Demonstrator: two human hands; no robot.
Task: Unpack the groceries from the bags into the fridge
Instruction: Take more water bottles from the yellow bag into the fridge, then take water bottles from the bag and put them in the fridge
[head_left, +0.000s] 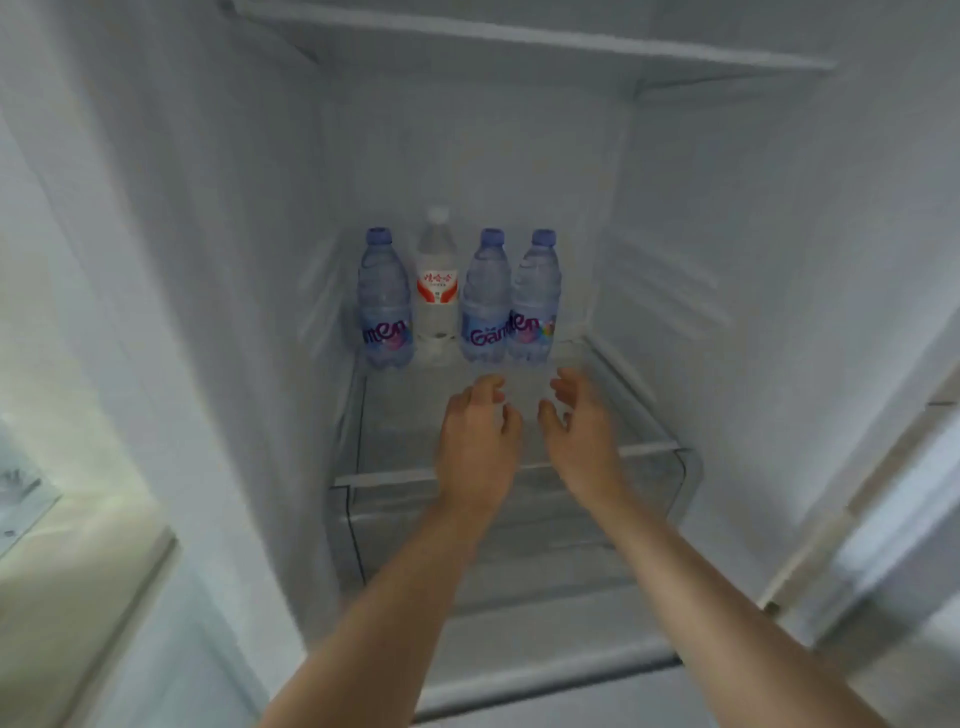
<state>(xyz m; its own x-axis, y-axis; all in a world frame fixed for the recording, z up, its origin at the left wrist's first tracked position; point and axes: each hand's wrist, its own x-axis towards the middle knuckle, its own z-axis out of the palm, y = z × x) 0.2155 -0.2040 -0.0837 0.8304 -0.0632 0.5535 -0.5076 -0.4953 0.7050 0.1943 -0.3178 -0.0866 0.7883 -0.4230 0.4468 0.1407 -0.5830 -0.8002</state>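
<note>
Inside the open fridge, several water bottles stand in a row at the back of a glass shelf (395, 457). Three have blue caps and purple lettering: one at the left (383, 301), two at the right (485, 301) (537, 299). A clear bottle with a white cap and red label (438, 283) stands second from the left. My left hand (478, 436) and my right hand (582, 431) reach over the shelf just in front of the right-hand bottles, fingers loosely curled, holding nothing and touching no bottle.
A clear drawer (519, 530) sits under the shelf. Another shelf (545, 47) spans the top. White fridge walls stand at both sides, and the door edge (883, 493) is at the right. A pale counter (78, 545) lies at the left.
</note>
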